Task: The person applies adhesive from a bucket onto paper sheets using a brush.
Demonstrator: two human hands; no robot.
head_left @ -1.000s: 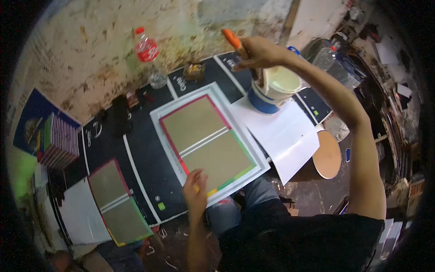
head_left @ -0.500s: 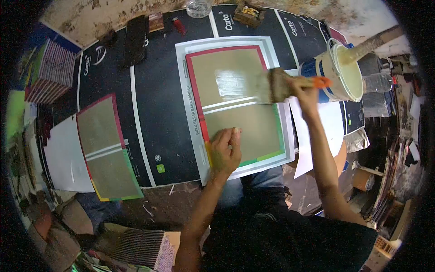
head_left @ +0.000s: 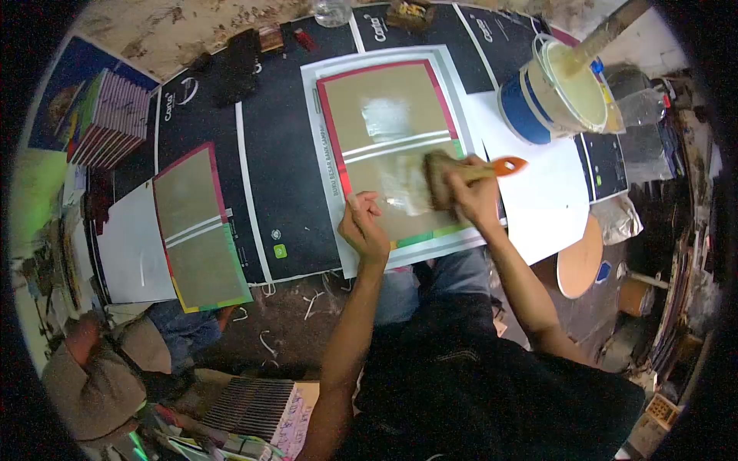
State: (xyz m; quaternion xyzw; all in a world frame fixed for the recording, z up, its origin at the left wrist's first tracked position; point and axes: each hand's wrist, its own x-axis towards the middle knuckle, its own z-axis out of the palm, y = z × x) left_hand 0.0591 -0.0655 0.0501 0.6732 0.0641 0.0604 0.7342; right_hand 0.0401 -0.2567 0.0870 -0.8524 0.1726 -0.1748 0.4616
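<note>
A wide paintbrush is in my right hand, which grips it near the bristles; its orange handle end points right. The bristles touch the lower half of a grey-brown board cover with red, yellow and green edges and a white double stripe across it. Wet, shiny patches show on both halves. Beneath the cover lies a larger printed white sheet. My left hand is closed at the cover's lower left edge, fingers curled, and I see nothing in them.
A bucket of pale paste with a stick in it stands at the right on white paper. A second coloured cover lies left. Stacked books sit at the far left. A person's knee shows at lower left.
The brush in my right hand has moved from the upper half down to the lower half of the cover, leaving a shiny wet patch there. My left hand has shifted left to the edge.
</note>
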